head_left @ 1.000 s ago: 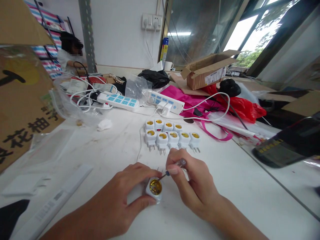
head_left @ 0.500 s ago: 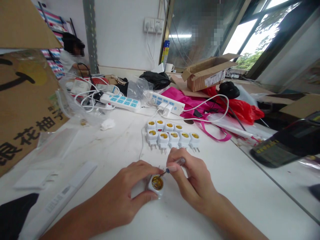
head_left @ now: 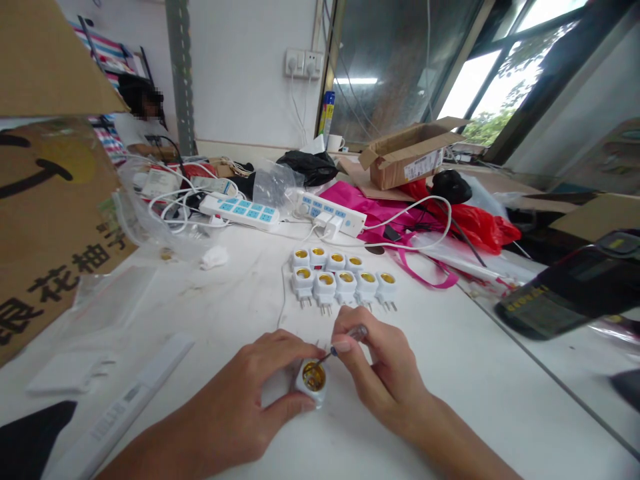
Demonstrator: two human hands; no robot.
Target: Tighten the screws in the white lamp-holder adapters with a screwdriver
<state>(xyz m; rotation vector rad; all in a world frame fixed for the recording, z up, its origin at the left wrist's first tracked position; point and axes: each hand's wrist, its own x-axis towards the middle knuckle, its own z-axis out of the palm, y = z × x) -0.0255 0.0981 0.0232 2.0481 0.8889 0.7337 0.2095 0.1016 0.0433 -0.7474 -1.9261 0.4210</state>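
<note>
My left hand (head_left: 245, 393) grips a white lamp-socket adapter (head_left: 311, 381) on the white table (head_left: 475, 373), its brass-lined mouth facing up. My right hand (head_left: 383, 373) pinches a small screwdriver (head_left: 345, 339) with a clear handle, and its tip reaches into the socket's mouth. Just beyond my hands, several more white socket adapters (head_left: 340, 277) with brass insides stand in two rows, pins toward me.
A cardboard box (head_left: 50, 200) with black characters stands at left. White power strips (head_left: 240, 212) with cables, plastic bags, a pink bag (head_left: 380, 203) and an open carton (head_left: 405, 157) lie behind. A dark device (head_left: 570, 293) sits at right. Another person sits far back left.
My hands stay on the socket and screwdriver with only slight shifts. The view has drifted a little, with the rows of adapters sitting slightly closer to my hands.
</note>
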